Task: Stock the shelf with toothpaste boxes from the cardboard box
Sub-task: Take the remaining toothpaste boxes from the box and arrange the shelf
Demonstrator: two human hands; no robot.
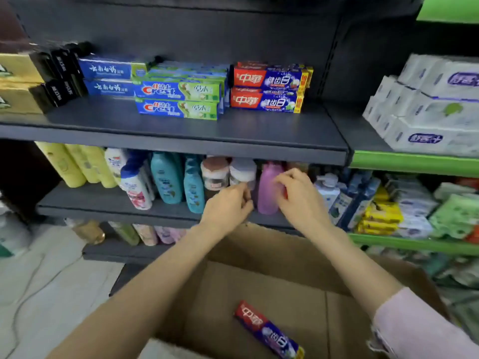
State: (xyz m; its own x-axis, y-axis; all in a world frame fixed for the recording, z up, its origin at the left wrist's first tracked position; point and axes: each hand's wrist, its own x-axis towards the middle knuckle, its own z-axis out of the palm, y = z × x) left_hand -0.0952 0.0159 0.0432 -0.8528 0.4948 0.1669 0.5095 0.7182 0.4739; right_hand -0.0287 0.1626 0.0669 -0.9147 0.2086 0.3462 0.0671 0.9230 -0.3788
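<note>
A red-and-blue toothpaste box [267, 330] lies alone on the bottom of the open cardboard box [274, 257] below me. On the dark upper shelf [181, 132] stand two matching red-and-blue boxes [267, 89] stacked one on the other, with Crest boxes [178, 99] to their left and blue boxes [108, 79] beyond those. My left hand [228, 206] and my right hand [298, 195] hover side by side above the cardboard box, in front of the bottle shelf. Their fingers are loosely curled and nothing shows in either hand.
Black and gold boxes [39, 79] fill the upper shelf's left end. Shampoo bottles [166, 180] and a purple bottle [268, 190] line the shelf below, right behind my hands. Tissue packs [427, 104] sit on the green shelving at right. Bare shelf surface shows right of the red-and-blue stack.
</note>
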